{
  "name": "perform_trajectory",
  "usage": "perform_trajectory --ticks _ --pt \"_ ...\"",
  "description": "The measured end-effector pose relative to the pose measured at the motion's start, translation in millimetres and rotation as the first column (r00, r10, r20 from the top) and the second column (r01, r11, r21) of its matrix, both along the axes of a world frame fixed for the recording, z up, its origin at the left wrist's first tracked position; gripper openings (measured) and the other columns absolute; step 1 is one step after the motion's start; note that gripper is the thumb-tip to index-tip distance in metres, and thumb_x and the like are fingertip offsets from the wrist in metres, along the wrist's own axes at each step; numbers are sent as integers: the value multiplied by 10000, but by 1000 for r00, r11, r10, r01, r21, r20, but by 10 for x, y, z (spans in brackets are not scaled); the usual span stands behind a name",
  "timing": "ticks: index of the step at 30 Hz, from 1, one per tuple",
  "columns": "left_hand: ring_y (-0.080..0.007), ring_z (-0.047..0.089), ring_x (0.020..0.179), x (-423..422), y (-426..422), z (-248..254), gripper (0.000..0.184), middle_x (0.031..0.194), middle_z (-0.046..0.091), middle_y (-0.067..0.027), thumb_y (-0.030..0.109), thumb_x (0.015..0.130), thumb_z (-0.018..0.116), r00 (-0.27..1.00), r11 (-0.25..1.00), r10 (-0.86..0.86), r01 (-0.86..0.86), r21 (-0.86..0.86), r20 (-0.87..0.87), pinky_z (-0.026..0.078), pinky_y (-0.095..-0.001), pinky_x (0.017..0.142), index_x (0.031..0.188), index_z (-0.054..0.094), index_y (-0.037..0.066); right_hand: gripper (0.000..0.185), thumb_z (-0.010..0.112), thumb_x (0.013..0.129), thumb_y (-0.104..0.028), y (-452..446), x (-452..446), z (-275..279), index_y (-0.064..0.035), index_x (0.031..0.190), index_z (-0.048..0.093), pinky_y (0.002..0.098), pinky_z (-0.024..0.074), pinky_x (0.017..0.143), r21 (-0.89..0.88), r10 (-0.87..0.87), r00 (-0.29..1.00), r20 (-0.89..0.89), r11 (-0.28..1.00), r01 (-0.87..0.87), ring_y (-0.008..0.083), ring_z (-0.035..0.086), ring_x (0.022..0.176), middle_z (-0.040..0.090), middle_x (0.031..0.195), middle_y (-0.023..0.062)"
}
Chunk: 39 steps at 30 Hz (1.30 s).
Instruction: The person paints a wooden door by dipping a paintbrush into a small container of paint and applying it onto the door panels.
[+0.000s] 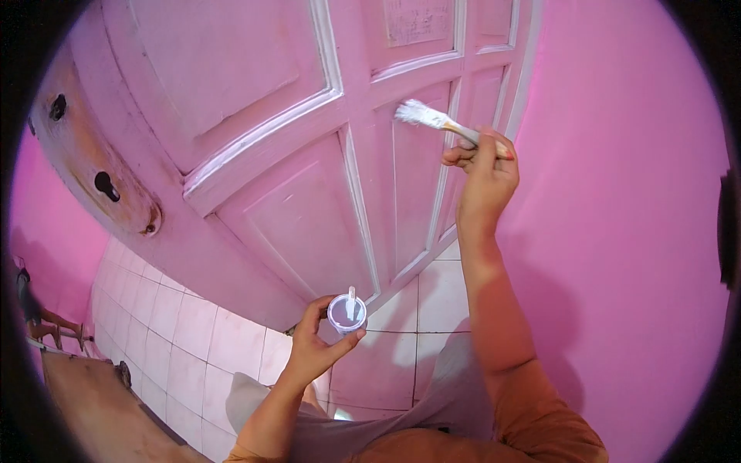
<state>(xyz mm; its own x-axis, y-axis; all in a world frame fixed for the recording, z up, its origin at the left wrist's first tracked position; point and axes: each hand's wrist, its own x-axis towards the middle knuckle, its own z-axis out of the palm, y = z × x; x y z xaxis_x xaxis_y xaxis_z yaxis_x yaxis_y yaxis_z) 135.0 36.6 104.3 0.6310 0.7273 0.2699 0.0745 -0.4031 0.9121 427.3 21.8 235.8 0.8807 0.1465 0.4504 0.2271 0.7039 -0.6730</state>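
Observation:
Between the fingers and thumb of my right hand (488,174) is the handle of a paintbrush (432,117); its bristles, coated white, point left in front of the door's panels. Whether they touch the door cannot be made out. My left hand (320,343) holds a small round cup (347,314) upright near the door's lower edge. A small stick (351,303) with white on it stands in the cup. The pink panelled door (301,216) has white-painted mouldings along several panels.
A worn metal lock plate (116,158) with two openings is at the door's left edge. A pink wall (617,224) rises at right. White tiles (181,316) cover the floor. A brown surface (100,405) lies at lower left, with part of a person (32,305) beyond it.

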Motion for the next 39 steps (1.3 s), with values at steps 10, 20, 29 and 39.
perform_trajectory --ticks 10,20,29,39 --pt "-213 624 1112 -6 -18 -80 642 1180 653 -100 167 748 874 999 999 47 -47 -7 -22 465 -363 1003 1276 537 29 251 578 1018 -227 -26 174 -2148 -26 868 572 293 483 511 -466 -47 983 -180 884 -43 142 630 548 608 654 56" --pt "-219 613 1144 58 -181 0 631 1182 647 -114 191 773 870 991 991 130 -129 -42 19 454 -363 1016 1278 532 22 225 563 1028 -206 121 226 -236 -13 918 591 282 501 534 -30 34 999 -4 999 -34 154 653 574 639 705 69" --pt "-199 522 1250 38 -231 71 671 1248 570 -81 146 790 862 994 994 105 -105 -7 -22 387 -363 1083 1329 478 38 214 591 1017 -223 -178 314 -2037 -11 998 566 292 530 545 -424 91 989 -116 896 -132 155 623 559 616 760 79" --pt "-224 580 1133 -72 63 -221 664 1206 609 -113 211 765 868 998 999 -14 12 34 64 460 -357 968 1310 528 46 272 604 1022 -234 -628 200 -2030 -18 1185 596 283 552 661 -379 80 984 -160 915 -136 144 627 697 627 867 66"
